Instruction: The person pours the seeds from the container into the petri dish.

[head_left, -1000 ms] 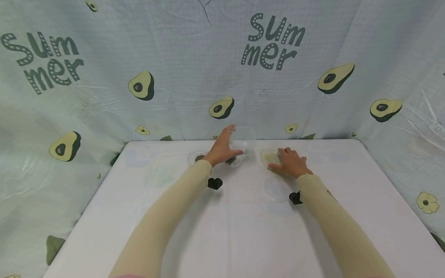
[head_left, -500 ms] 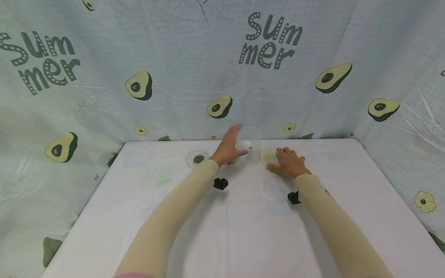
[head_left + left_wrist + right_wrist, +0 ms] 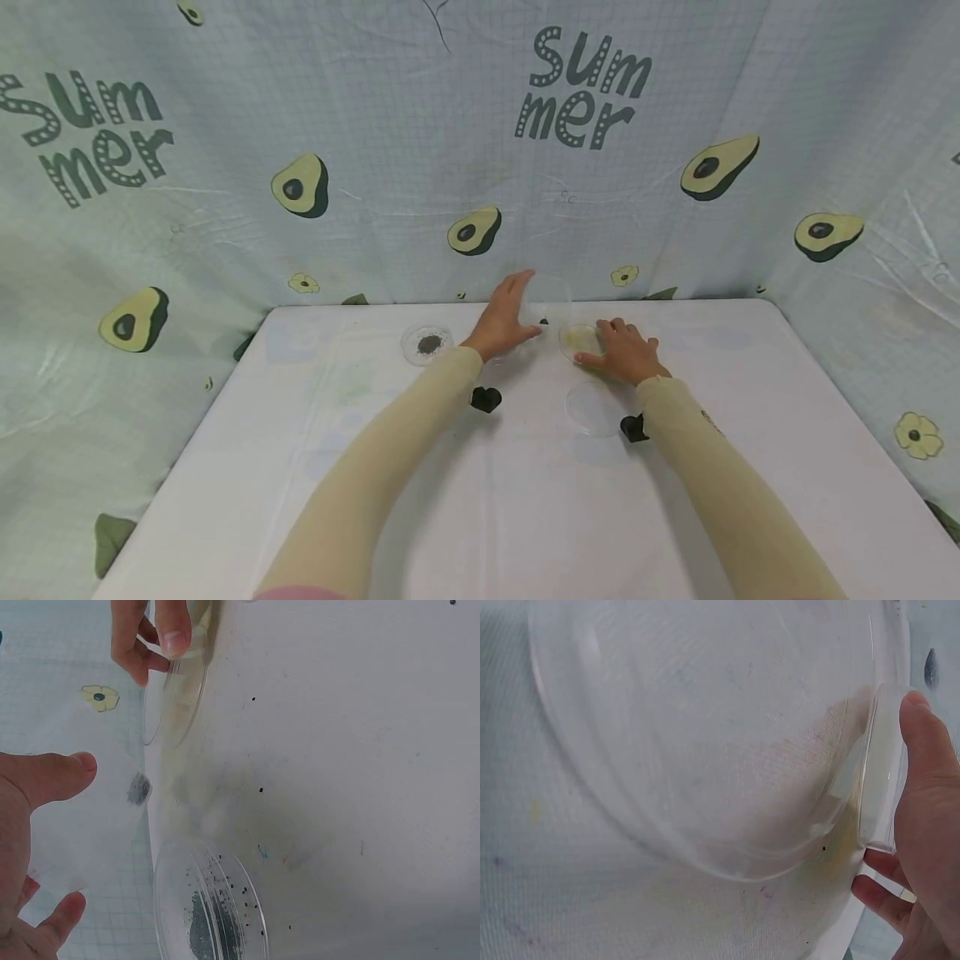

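Observation:
My left hand, thumb and fingers spread wide, grips a clear plastic dish by its edges, tilted above the far table edge. A small dark clump of grains shows in it. Below that hand stands a petri dish with dark seed-like grains, mostly hidden in the head view. My right hand holds a petri dish with pale yellowish contents, thumb at the near rim and fingers at the far side. In the right wrist view, the thumb and fingers are at the side of this dish.
At the left sits another petri dish with a dark heap of grains. A clear round dish or lid lies nearer, beside the right wrist. A few dark grains are scattered on the white table. A printed cloth hangs behind.
My left hand has moved right with the clear dish, toward the yellowish petri dish, uncovering the left petri dish. The dark clump now shows in the tilted dish. My right hand has stayed put.

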The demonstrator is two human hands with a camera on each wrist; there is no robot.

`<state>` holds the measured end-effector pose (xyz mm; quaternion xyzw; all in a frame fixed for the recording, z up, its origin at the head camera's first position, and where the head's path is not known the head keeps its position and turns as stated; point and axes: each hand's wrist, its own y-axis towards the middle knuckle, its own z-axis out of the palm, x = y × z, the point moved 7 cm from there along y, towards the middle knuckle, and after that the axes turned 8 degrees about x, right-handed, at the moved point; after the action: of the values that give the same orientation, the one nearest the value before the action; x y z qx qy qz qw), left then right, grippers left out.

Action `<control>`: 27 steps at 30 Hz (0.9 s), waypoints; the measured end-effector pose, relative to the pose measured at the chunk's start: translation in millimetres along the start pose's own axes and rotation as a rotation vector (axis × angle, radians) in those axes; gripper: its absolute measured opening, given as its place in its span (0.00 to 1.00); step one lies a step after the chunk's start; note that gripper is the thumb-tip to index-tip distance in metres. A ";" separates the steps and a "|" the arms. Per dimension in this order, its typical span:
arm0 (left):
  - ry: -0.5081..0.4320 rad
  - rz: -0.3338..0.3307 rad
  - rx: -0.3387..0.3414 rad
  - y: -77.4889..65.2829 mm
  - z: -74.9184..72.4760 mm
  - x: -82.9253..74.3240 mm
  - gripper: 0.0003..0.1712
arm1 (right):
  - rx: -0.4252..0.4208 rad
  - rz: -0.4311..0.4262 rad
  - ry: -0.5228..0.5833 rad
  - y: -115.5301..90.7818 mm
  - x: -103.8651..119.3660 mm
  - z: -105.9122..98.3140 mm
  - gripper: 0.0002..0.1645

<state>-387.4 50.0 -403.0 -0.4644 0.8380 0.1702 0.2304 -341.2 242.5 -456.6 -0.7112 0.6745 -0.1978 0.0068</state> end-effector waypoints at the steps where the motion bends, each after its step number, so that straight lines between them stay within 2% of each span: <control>1: 0.003 0.003 -0.006 0.0 -0.2 0.0 0.56 | -0.003 -0.001 -0.001 0.2 0.8 0.0 0.54; 10: 0.076 0.012 -0.046 0.2 -0.4 0.2 0.56 | -0.001 0.003 -0.006 0.7 4.4 -0.8 0.55; 18: 0.105 0.030 -0.040 -0.1 -3.6 -6.6 0.56 | -0.008 0.007 0.001 0.3 0.6 -3.8 0.55; 27: 0.159 0.049 -0.059 -1.0 -3.8 -3.0 0.56 | -0.005 -0.001 0.007 -1.9 8.4 -5.8 0.55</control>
<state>-386.0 49.7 -398.2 -0.4625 0.8594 0.1627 0.1451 -341.0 236.0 -448.5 -0.7110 0.6745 -0.1988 0.0026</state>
